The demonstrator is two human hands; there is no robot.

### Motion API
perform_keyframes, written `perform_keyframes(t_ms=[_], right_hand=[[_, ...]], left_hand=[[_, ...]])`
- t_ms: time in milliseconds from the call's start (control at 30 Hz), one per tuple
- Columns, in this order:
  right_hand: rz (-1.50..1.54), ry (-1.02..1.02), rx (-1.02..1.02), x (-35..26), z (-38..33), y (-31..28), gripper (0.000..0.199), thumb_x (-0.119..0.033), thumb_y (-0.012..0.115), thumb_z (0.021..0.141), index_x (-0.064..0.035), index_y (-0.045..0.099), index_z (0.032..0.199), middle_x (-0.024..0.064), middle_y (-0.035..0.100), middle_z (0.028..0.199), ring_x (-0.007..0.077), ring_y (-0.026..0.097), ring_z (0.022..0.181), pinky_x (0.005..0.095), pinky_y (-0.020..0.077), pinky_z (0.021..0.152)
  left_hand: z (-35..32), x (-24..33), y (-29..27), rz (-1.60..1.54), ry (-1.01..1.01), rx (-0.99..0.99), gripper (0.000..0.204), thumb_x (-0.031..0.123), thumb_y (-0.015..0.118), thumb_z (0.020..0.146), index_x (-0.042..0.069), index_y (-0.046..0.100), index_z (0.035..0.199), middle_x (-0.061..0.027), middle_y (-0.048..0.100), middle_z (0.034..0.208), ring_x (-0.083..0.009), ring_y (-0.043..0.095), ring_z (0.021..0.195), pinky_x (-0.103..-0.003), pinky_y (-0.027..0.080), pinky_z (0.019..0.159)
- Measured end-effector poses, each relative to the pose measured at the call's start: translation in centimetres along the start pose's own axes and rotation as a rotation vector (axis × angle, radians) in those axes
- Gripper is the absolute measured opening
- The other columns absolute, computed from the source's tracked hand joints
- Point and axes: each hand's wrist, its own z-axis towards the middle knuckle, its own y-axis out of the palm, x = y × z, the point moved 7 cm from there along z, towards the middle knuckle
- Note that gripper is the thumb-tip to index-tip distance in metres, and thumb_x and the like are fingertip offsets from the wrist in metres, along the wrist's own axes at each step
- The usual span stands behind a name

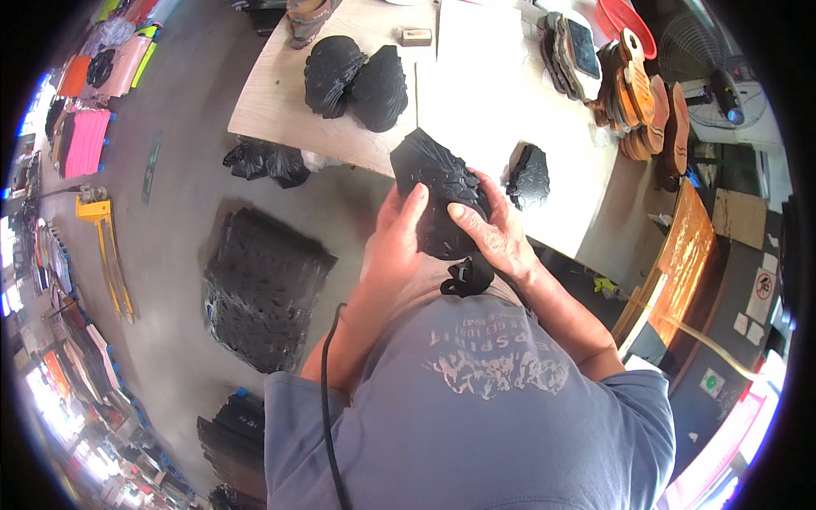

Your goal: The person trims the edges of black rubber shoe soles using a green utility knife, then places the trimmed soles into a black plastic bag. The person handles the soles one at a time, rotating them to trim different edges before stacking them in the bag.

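Between my two hands, close to my body at the table's near edge, is a stack of black cut sheet pieces. My left hand grips its left side with the thumb on top. My right hand closes round the right side, its thumb pressed on the top face. The fingers beneath are hidden. A smaller black stack lies on the table to the right of my right hand. Two larger black stacks sit side by side at the table's left part.
On the pale table are a small box, white paper, a phone on stacked pieces, sole-shaped templates and a red basin. A fan stands far right. A large black pile lies left, near a yellow pallet jack.
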Motion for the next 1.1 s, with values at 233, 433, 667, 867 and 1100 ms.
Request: perform_keyframes(t_ms=[233,433,667,867,1100], right_hand=[[-0.213,0.262,-0.172,1.4,5.5,-2.2,0.080,-0.042,0.081,0.091,0.0061,0.049,0.145,0.0185,0.066,0.127,0.0217,0.063,0.116,0.0342,0.0505,0.100],[0.121,0.309,0.160,4.0,10.0,-0.2,0.070,-0.035,0.081,0.092,0.0059,0.053,0.143,0.0111,0.068,0.122,0.0182,0.063,0.112,0.0308,0.0483,0.102],[0.295,0.164,0.236,3.5,17.5,3.5,0.050,-0.028,0.072,0.100,0.0074,0.062,0.133,0.0090,0.071,0.115,0.0143,0.065,0.103,0.0285,0.0502,0.094],[0.143,0.145,0.298,2.4,21.5,4.5,0.056,-0.035,0.073,0.098,0.0100,0.063,0.130,0.0131,0.072,0.115,0.0177,0.067,0.099,0.0296,0.0508,0.094],[-0.077,0.197,0.518,2.9,22.2,4.4,0.074,-0.047,0.071,0.097,0.0105,0.053,0.141,0.0199,0.068,0.123,0.0246,0.064,0.112,0.0325,0.0479,0.102]], left_hand=[[3.3,-2.1,-2.5,-0.073,-0.078,0.099,0.037,0.022,0.053,0.110,0.005,0.055,0.143,-0.0059,0.062,0.135,-0.0156,0.055,0.127,-0.033,0.045,0.107],[8.2,3.7,-5.1,0.182,-0.121,0.001,0.035,0.019,0.054,0.109,-0.002,0.059,0.136,-0.0083,0.067,0.128,-0.0158,0.062,0.117,-0.030,0.048,0.101],[16.9,9.3,-7.5,0.360,-0.074,0.117,0.047,0.026,0.064,0.104,-0.008,0.058,0.136,-0.0095,0.067,0.125,-0.0126,0.061,0.111,-0.027,0.047,0.097],[14.4,13.8,-8.8,0.561,0.172,0.249,0.041,0.015,0.060,0.106,-0.009,0.055,0.139,-0.0171,0.061,0.140,-0.0204,0.055,0.132,-0.034,0.041,0.114],[18.1,18.6,-12.6,0.906,0.478,0.275,0.043,0.015,0.062,0.105,-0.007,0.053,0.141,-0.0208,0.058,0.142,-0.0279,0.054,0.134,-0.039,0.038,0.116]])
